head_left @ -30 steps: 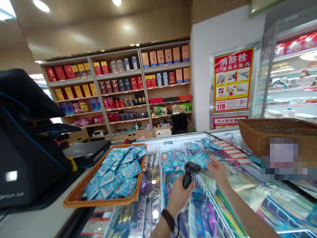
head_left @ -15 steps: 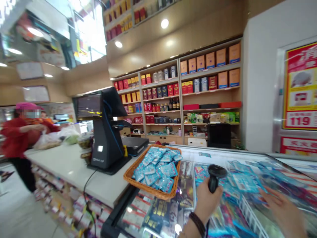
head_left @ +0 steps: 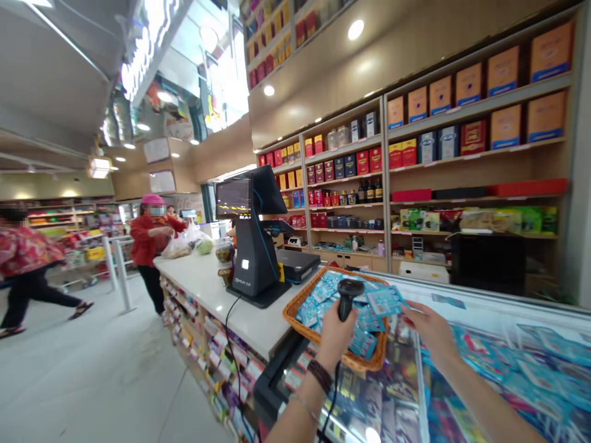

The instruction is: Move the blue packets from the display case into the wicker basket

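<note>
My left hand [head_left: 336,332], with a dark bracelet at the wrist, grips a black barcode scanner [head_left: 351,288] by its handle; its cable hangs down past the forearm. Between the fingertips of my right hand [head_left: 427,323] is a light-blue packet [head_left: 385,299], pinched at its right edge. Both hands are over or beside an orange-brown wicker basket [head_left: 295,325] filled with blue packets [head_left: 364,343]. The scanner's head is close to the left of the held packet. More blue packets [head_left: 545,372] lie at the right on the glass-topped case.
A checkout terminal [head_left: 252,258] stands on the white counter [head_left: 198,277], beside a flat black box [head_left: 298,264]. A cable [head_left: 231,344] drops over the counter front. Shelves [head_left: 386,184] of boxed goods line the back. At the left, a person [head_left: 152,237] handles bags; another person [head_left: 28,258] walks.
The view has swung left. My right hand has moved from the loose packets to the basket with a packet pinched in it. The scanner is now over the basket.
</note>
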### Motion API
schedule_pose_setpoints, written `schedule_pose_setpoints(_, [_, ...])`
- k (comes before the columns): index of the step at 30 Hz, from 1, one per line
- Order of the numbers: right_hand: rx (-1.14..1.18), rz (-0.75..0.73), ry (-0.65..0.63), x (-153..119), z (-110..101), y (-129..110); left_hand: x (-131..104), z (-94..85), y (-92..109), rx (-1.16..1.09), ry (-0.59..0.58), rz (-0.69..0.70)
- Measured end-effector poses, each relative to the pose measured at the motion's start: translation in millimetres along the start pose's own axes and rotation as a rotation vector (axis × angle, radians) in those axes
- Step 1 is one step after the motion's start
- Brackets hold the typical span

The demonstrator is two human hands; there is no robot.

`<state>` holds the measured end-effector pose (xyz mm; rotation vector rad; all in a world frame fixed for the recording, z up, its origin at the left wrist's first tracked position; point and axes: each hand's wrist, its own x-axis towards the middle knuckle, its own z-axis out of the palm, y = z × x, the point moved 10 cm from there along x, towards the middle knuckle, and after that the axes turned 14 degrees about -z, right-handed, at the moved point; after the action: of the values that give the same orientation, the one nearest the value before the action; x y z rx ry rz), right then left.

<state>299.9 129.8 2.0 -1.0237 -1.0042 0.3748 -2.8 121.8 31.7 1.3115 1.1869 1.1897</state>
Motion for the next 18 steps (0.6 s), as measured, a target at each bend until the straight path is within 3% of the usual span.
schedule_pose_setpoints(3, [0.091, 0.019, -0.144, -6.6, 69.0, 3.4, 2.3, -47.5, 0.8, 0.029, 0.125, -0.012])
schedule_pose_setpoints(5, [0.122, 0.017, -0.211, -10.3, 101.1, 3.8, 3.1, -75.3, 0.7, 0.038, 0.203, -0.002])
schedule_pose_setpoints(7, [0.113, -0.012, -0.243, -11.3, 118.1, 2.7, 3.9, -97.0, -1.4, 0.048, 0.262, 0.001])
schedule_pose_setpoints(9, [0.058, -0.072, -0.241, -9.8, 118.8, 1.6, 3.6, -113.0, -5.6, 0.032, 0.309, -0.006])
schedule_pose_setpoints(11, [-0.017, -0.148, -0.215, -7.2, 104.7, 2.3, 2.0, -121.1, -10.0, 0.009, 0.336, -0.013])
schedule_pose_setpoints(13, [-0.080, -0.226, -0.175, -4.1, 77.4, 5.7, -0.4, -120.3, -12.4, 0.004, 0.334, -0.009])
schedule_pose_setpoints(15, [-0.163, -0.293, -0.128, 0.0, 37.1, 10.9, -2.6, -111.8, -12.9, 0.019, 0.307, -0.001])
schedule_pose_setpoints(18, [-0.363, -0.344, -0.062, 6.9, -43.9, 16.6, -3.2, -87.8, -10.9, 0.036, 0.229, 0.013])
